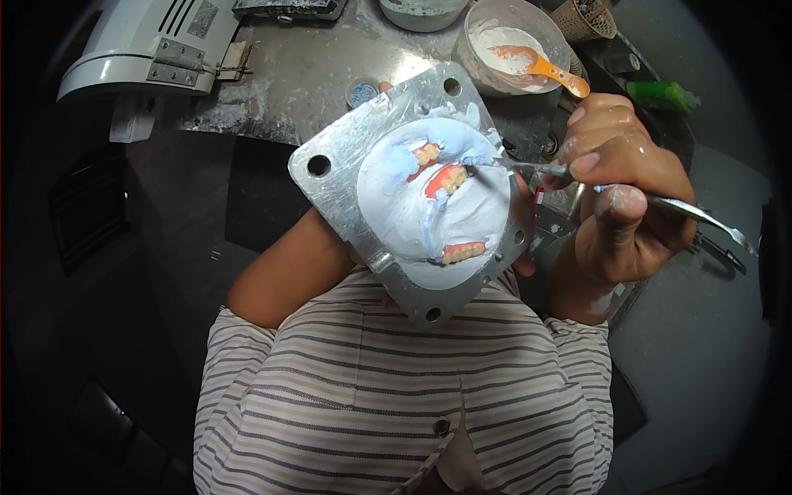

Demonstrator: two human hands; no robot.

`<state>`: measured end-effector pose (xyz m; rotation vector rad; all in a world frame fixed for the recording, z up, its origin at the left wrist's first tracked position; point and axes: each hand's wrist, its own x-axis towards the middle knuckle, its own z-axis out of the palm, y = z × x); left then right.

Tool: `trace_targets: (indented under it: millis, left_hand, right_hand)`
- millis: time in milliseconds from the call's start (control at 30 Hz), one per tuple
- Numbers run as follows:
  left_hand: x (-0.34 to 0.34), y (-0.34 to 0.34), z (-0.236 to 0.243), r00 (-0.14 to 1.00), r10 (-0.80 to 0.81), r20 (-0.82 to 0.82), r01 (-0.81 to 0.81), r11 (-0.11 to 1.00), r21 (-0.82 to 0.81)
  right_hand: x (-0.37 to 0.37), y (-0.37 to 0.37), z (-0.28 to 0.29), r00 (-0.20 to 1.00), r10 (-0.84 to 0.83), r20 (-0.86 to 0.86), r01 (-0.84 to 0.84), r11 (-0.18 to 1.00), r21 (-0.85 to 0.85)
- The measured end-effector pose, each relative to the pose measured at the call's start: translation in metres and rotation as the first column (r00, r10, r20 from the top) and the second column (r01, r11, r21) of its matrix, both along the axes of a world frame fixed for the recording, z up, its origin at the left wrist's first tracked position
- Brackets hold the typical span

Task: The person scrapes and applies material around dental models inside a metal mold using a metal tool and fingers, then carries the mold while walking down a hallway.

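My left hand [525, 263] supports a metal dental flask half [330, 186] from below; the flask hides most of the hand, and fingertips show at its edges. Inside the flask is a round bed of white plaster [392, 206] with pale blue smears. Three rows of cream teeth on pink-red bases are set in it: an upper row [426, 154], a middle row [450, 183] and a lower row [464, 252]. My right hand [623, 177] is closed around a thin metal carver [700, 213]. Its blue-smeared tip touches the plaster beside the middle teeth.
A clear tub of white powder [478, 62] with an orange scoop [551, 73] stands on the stained metal bench [285, 78]. A white machine [136, 49] is at the far left. Behind are another bowl [421, 15] and a woven basket [584, 21]. A green packet [660, 95] lies right.
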<state>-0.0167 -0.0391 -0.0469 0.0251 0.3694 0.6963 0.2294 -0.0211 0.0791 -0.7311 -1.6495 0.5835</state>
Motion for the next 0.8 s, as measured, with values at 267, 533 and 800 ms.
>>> trace_targets:
  millis: [267,533,800]
  left_hand:
    - [0.025,0.013,0.016,0.982,-0.057,0.179,0.065,0.997,-0.039]
    - [0.027,0.022,0.034,0.9,-0.147,0.41,0.196,0.977,-0.081]
    - [0.039,0.022,0.033,0.796,-0.251,0.55,0.327,0.944,-0.044]
  right_hand:
    - [-0.001,-0.004,-0.002,0.998,-0.024,-0.067,0.021,0.999,-0.035]
    - [0.001,-0.003,-0.004,0.999,-0.016,-0.035,0.015,1.0,-0.015]
    - [0.016,-0.003,-0.006,0.995,-0.057,-0.083,0.053,0.998,-0.045]
